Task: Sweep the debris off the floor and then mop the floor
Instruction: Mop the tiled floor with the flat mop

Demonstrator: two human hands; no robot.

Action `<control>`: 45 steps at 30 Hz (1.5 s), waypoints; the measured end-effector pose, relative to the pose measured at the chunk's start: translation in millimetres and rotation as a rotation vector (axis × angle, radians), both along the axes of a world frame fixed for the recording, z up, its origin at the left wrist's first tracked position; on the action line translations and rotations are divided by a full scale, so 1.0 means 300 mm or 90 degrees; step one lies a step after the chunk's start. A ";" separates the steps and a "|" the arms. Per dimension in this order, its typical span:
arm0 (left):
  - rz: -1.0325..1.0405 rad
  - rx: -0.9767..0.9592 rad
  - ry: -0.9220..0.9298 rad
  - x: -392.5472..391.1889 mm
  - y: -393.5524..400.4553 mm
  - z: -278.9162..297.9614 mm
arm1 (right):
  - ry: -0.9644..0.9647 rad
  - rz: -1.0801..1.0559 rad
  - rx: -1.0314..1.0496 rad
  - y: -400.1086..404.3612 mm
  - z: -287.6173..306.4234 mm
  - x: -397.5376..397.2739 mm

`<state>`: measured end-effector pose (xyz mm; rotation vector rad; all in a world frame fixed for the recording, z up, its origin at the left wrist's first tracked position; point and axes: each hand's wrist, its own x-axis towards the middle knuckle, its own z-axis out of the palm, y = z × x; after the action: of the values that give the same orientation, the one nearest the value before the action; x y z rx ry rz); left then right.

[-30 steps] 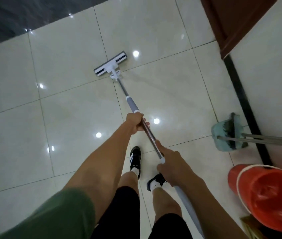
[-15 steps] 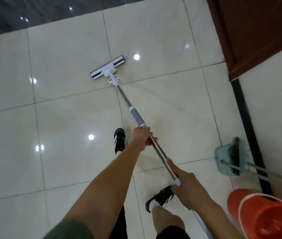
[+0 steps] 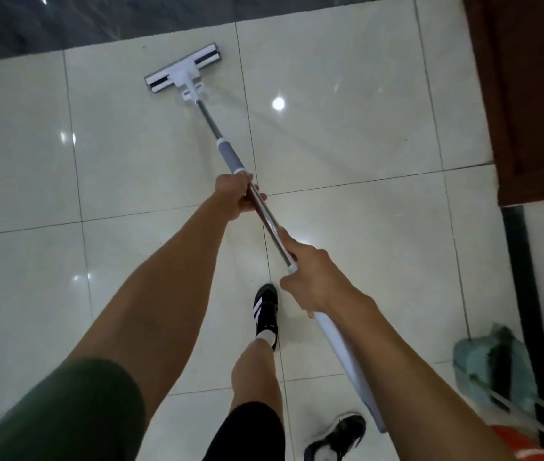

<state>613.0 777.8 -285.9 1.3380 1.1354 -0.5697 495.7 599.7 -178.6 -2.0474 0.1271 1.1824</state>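
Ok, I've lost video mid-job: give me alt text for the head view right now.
Both hands grip a flat mop's pole, left hand ahead of right hand, with the white mop head flat on glossy pale floor tiles near a dark floor strip. At lower right, a teal dustpan and broom stand by the wall beside an orange bucket.

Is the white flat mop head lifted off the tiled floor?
No, the white flat mop head lies flat on the glossy cream tiled floor.
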 end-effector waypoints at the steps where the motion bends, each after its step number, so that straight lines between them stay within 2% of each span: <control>1: 0.000 -0.001 -0.004 0.022 0.012 0.003 | 0.000 0.002 -0.003 0.010 -0.003 0.026; 7: 0.000 -0.018 0.003 -0.047 -0.027 -0.001 | 0.028 -0.018 -0.003 -0.015 0.017 -0.045; 13: -0.015 0.000 0.011 -0.265 -0.118 0.056 | -0.018 0.037 -0.003 -0.102 0.070 -0.259; 18: -0.007 -0.007 0.011 -0.631 -0.374 0.056 | -0.029 0.072 -0.024 -0.375 0.120 -0.594; 26: 0.041 -0.050 0.074 -1.350 -0.889 0.014 | 0.037 0.091 -0.015 -0.927 0.107 -1.281; 31: 0.066 -0.068 0.101 -1.620 -1.046 0.084 | 0.060 0.094 -0.023 -1.083 0.160 -1.524; 37: 0.058 -0.034 0.083 -1.618 -0.958 0.146 | 0.022 0.107 -0.002 -0.987 0.188 -1.544; 45: 0.085 -0.051 0.066 -1.493 -0.794 0.114 | 0.028 0.119 -0.029 -0.833 0.158 -1.435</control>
<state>165.2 539.7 -251.8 1.1655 1.2625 -0.5865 65.3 349.6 -131.1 -2.1101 -0.0176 1.3506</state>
